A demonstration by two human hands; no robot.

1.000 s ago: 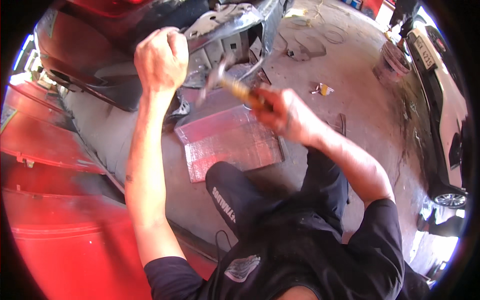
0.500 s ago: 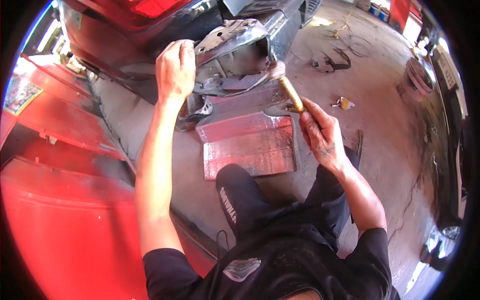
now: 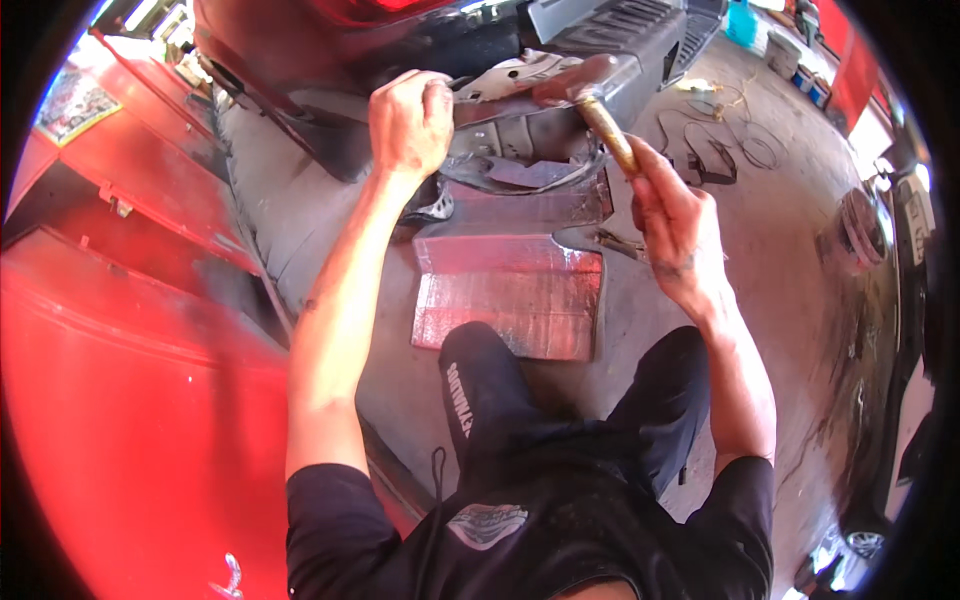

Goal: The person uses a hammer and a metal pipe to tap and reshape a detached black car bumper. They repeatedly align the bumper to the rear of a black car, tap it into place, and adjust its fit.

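My right hand (image 3: 680, 230) is wrapped round the wooden handle of a hammer (image 3: 608, 132). The hammer's head, blurred, is raised over an opened, bare-metal section of bodywork (image 3: 515, 135) at a vehicle's rear corner. At the left edge of that section is my left hand (image 3: 410, 125), a closed fist with the thumb on top. Whatever its fingers grip is hidden from me. Dark body panels of the vehicle (image 3: 340, 110) lie just beyond the fist, and a ribbed dark bumper (image 3: 625, 45) is on the far right of the opening.
Between my knees and the vehicle, a silvery foil-faced panel (image 3: 510, 295) lies on the floor. Large red panels (image 3: 130, 390) fill the left side. Right of the vehicle are a loose cable (image 3: 745, 140) and a bucket (image 3: 862, 230).
The hammer and my right hand have moved up and away from me. My view has shifted, so my left hand sits further right in the picture, still closed at the bodywork.
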